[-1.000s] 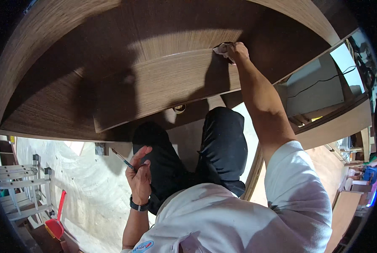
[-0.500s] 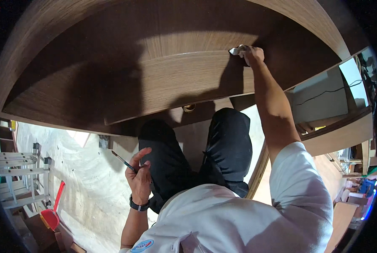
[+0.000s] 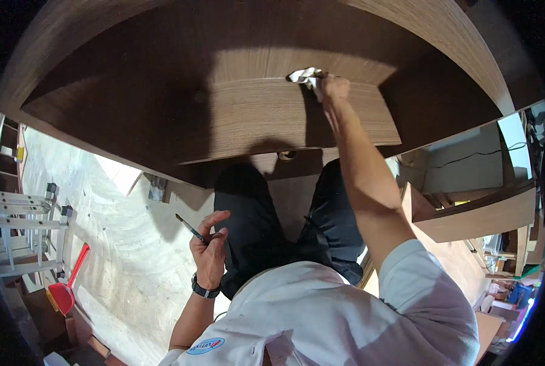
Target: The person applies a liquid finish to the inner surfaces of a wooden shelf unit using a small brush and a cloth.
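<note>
From my remote view, the right hand [image 3: 335,88] is clenched around a crumpled white cloth [image 3: 306,75] at the far edge of the wood-grained board [image 3: 260,119], where the seam [image 3: 248,80] with the upright panel [image 3: 242,64] runs across. The left hand [image 3: 209,256] grasps a thin brush [image 3: 193,230] between thumb and fingers, one finger partly extended, out over the floor [image 3: 123,213] beside the left leg [image 3: 243,195] and well apart from the board. I judge the step in hand to be wiping along the seam, with the brush kept in reserve; whether the cloth presses hard, I cannot tell. The next move, as I read it, calls for light, even pressure and a sideways stroke parallel to the seam, the brush tip held clear of trousers and wood. The cloth's loose end points left from the fist, its long axis nearly in line with the seam, while a shorter fold hangs toward the person. The brush lies obliquely: its bristle end points forward and left, away from the body, and its long axis slants back and right into the fingers, crossing the seam's direction at an angle.
</note>
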`<state>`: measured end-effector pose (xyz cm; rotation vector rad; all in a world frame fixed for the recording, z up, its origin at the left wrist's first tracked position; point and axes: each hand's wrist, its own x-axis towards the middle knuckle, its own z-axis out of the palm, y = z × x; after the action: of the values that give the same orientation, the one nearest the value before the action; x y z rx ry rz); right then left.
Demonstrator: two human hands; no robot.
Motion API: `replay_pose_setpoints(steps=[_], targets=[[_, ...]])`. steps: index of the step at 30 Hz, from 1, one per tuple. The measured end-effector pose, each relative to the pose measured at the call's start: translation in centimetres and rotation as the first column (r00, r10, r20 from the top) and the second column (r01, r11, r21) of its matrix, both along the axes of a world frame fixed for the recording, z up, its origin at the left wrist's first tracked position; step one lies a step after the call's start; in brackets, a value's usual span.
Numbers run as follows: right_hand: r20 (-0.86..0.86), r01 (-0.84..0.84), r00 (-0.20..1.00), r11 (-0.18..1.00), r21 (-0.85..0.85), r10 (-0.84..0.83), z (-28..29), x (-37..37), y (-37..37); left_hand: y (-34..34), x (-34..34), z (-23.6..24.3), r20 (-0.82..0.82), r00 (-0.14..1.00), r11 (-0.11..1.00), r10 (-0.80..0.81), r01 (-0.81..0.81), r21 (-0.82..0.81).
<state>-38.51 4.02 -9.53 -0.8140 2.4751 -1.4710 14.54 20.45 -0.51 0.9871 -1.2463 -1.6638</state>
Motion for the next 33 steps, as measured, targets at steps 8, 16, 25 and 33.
replay_pose_setpoints(steps=[8, 16, 25, 33], targets=[[0.099, -0.039, 0.995, 0.998, 0.056, 0.034, 9.0, 24.3, -5.5, -0.2, 2.9, 0.2, -0.008, 0.993, 0.992, 0.120, -0.120, -0.036], [0.602, -0.323, 0.626, 0.867, -0.379, 0.496, 4.7, 28.5, -12.9, 0.5, 2.6, -0.2, -0.013, 0.988, 0.988, 0.151, -0.151, -0.005], [0.717, -0.506, 0.106, 0.658, -0.558, 0.689, 12.0, 25.4, -2.0, 2.3, 6.3, -0.6, 0.022, 0.949, 0.948, 0.314, -0.315, 0.054], [0.711, -0.494, -0.128, 0.577, -0.650, 0.691, 9.7, 22.2, -3.0, 1.4, 5.8, -1.5, 0.019, 0.937, 0.934, 0.348, -0.344, -0.093]])
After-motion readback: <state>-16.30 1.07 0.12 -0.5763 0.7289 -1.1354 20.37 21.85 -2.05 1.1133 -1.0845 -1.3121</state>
